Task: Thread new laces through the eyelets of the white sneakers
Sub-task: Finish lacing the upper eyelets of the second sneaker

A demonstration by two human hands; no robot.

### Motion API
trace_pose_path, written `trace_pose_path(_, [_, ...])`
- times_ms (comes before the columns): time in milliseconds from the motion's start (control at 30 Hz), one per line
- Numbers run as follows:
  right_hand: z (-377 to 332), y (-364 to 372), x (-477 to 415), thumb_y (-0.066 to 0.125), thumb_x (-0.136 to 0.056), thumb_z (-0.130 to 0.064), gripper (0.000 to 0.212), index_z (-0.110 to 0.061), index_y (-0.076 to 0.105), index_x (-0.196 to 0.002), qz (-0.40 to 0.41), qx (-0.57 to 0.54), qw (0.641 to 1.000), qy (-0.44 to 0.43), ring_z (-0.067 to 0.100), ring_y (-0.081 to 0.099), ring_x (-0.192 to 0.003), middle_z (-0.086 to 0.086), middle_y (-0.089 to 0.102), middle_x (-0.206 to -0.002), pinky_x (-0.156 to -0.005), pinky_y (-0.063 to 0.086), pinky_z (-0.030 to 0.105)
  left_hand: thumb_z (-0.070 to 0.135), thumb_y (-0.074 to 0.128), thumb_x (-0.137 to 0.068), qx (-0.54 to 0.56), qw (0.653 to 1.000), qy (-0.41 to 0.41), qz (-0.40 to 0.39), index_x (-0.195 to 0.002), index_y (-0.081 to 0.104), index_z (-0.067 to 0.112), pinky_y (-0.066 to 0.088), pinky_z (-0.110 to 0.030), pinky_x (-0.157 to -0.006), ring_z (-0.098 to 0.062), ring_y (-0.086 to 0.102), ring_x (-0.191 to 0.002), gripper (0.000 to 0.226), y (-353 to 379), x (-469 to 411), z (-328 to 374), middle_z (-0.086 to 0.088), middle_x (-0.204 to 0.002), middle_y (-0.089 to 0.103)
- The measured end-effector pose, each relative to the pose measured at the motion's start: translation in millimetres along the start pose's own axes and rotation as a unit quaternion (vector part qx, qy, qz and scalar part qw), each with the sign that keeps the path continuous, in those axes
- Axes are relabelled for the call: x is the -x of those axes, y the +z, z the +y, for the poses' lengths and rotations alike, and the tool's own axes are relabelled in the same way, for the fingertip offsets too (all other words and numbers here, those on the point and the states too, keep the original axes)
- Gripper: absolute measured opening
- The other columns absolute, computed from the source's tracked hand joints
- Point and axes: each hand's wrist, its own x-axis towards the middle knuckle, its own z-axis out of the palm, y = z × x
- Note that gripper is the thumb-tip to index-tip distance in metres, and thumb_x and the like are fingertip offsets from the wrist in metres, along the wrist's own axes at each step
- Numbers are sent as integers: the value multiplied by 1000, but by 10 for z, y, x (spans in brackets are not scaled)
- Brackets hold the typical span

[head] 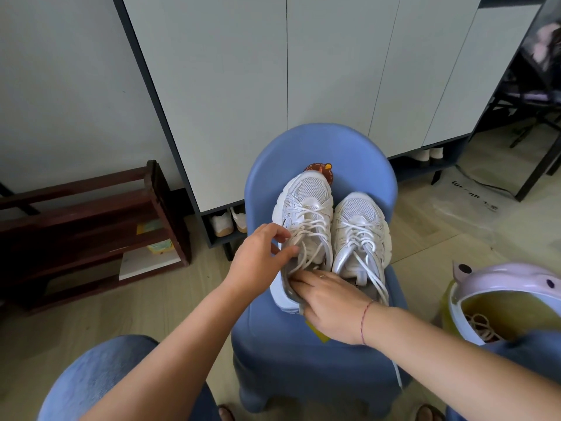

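Two white sneakers stand side by side on a small blue chair (306,147), toes pointing away from me. White laces (309,221) criss-cross both of them, and loose ends trail off the right sneaker (359,214) toward the seat's near edge. My left hand (258,256) is at the left sneaker's (306,196) outer side, its thumb and fingertips touching the laces near the tongue. My right hand (331,302) lies over the left sneaker's heel opening with the fingers tucked into the collar, gripping it.
A lilac-lidded bucket (501,287) at my right knee holds coiled laces (482,325). A dark wooden shoe rack (91,223) stands at the left and a white cabinet (243,86) behind the chair. A plastic bag (473,189) lies on the floor at the right. My knees frame the chair.
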Motion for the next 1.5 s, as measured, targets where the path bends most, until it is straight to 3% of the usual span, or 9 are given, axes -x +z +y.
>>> trace_pose_path(267, [24,-124,72,45,-90,-26,29,-17,57,-115,24,-53,998,23,20,54,-104,-5,51,-118,-90,44,34,34,68,-86,0,1000,6,6,-103,61,22,51,-27,-75,-6,60,-82,22,-12,-20,4,10,-102,59])
trace_pose_path(433, [26,-86,48,52,-90,-43,48,-18,48,-131,26,-67,997,26,18,49,-115,-6,46,-131,-99,39,31,34,68,-86,3,1000,10,8,-101,61,23,51,-28,-75,-7,60,-81,19,-13,-9,28,10,-101,60])
trace_pose_path(567, [14,1,-26,54,-86,-54,51,-15,51,-119,21,-38,998,34,23,51,-107,-1,49,-121,-92,39,30,34,67,-86,-1,1000,9,5,-101,62,22,51,-27,-75,-7,60,-81,19,-12,1,33,9,-102,60])
trace_pose_path(867, [-57,-121,-8,52,-86,-55,46,-15,55,-108,10,-25,999,36,20,51,-101,-3,50,-113,-84,42,32,37,66,-87,-2,1000,2,17,-100,61,24,50,-23,-71,-1,58,-79,19,-49,-3,42,12,-99,60])
trace_pose_path(1000, [6,-373,234,44,-85,-54,43,-22,65,-104,76,-81,993,29,11,57,-93,-11,57,-103,-81,48,33,33,66,-87,17,999,15,26,-94,62,26,48,-21,-70,-3,58,-78,11,-30,24,103,13,-95,61])
trace_pose_path(1200, [499,-828,480,73,-78,-26,7,-20,70,-82,231,-184,927,233,1,59,-75,-10,65,-86,-67,46,17,27,67,-88,-4,995,99,25,-95,68,20,42,-17,-70,-4,53,-80,11,171,58,411,11,-93,61])
trace_pose_path(1367, [670,-809,437,68,-78,-49,42,-16,60,-103,116,-182,904,369,14,55,-92,1,59,-104,-74,42,28,36,62,-90,-95,986,134,0,-113,67,20,39,-24,-72,-16,58,-94,29,458,-43,613,4,-106,62])
trace_pose_path(1433, [681,-733,373,62,-83,-50,52,-5,58,-108,120,-236,873,409,26,58,-93,16,60,-108,-81,47,37,38,58,-92,-115,987,113,-18,-118,64,19,47,-33,-78,-21,60,-96,33,535,-69,671,0,-113,62])
trace_pose_path(1500, [755,-641,332,60,-84,-52,53,-2,57,-101,137,-323,826,440,27,58,-80,20,59,-93,-73,49,38,40,57,-92,-159,981,109,-27,-114,63,15,48,-36,-76,-23,60,-97,33,583,-93,698,-2,-112,62])
